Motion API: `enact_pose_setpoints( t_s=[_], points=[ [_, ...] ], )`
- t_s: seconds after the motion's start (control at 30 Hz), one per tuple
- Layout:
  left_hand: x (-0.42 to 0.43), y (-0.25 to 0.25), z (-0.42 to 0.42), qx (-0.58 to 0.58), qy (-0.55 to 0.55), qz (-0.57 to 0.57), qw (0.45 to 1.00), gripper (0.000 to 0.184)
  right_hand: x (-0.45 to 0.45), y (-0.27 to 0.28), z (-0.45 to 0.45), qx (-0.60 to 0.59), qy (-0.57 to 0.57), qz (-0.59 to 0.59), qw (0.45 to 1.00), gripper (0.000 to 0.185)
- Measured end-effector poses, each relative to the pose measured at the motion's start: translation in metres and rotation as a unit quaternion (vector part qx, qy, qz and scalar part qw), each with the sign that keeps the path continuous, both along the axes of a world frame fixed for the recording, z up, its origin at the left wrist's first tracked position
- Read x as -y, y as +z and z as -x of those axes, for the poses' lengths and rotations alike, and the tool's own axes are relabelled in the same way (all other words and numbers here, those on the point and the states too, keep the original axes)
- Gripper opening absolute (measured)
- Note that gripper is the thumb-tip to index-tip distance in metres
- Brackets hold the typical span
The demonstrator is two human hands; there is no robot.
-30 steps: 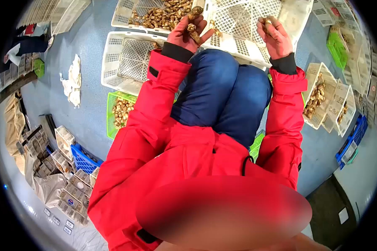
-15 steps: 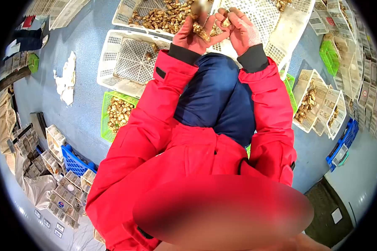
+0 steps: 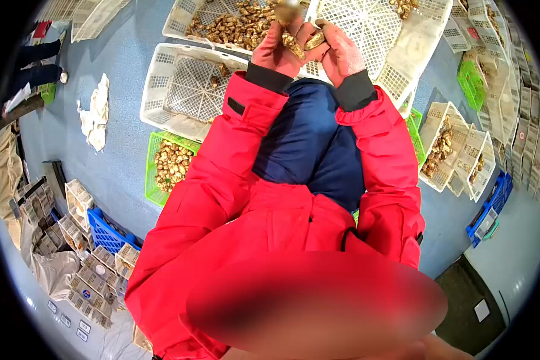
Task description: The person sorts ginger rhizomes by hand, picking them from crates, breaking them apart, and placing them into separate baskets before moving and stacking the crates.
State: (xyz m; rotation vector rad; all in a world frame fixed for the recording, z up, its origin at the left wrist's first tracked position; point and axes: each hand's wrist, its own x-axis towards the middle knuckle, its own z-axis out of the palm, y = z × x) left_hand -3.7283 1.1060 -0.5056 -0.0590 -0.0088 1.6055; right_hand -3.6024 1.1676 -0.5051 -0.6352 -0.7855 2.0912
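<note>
My left hand (image 3: pixel 274 55), in a reddish glove, is turned palm up with a knobbly brown-and-cream piece (image 3: pixel 292 45) lying along its fingers. The kind of piece is not clear; it resembles a mushroom or tuber. Pinched between the thumb and fingers of my right hand (image 3: pixel 344 55) is a similar oval piece (image 3: pixel 314 41), close beside the first. Both hands are together above the edges of white crates in front of my knees. Behind them, a white crate (image 3: pixel 175 24) bears many such pieces. A blurred patch covers part of the left fingertips.
Left of my knees stands a white crate (image 3: pixel 153 90) with a few pieces. A green basket (image 3: pixel 152 171) of pale pieces is beside my arm. At upper right is a white crate (image 3: pixel 417 54); further right are white baskets (image 3: pixel 456 147). A white cloth (image 3: pixel 94 114) lies on the blue floor.
My right hand has come slightly left and down, and its piece now lies closer to my left hand, showing its long side. At far left, another person's legs have shifted.
</note>
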Motion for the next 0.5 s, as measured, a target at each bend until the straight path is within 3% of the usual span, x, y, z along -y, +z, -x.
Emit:
enact_pose_setpoints(
  t_s=[0.27,0.5],
  points=[
    [-0.0018,-0.0078,0.0031,0.034,-0.019,0.022,0.999,0.03,-0.0013,0.003,0.0,0.076,0.021,-0.043,0.996,0.035],
    [0.0009,-0.0037,0.0039,0.009,-0.002,0.046,0.999,0.028,-0.0036,0.0074,0.002,0.023,0.071,-0.014,0.997,0.039]
  ],
)
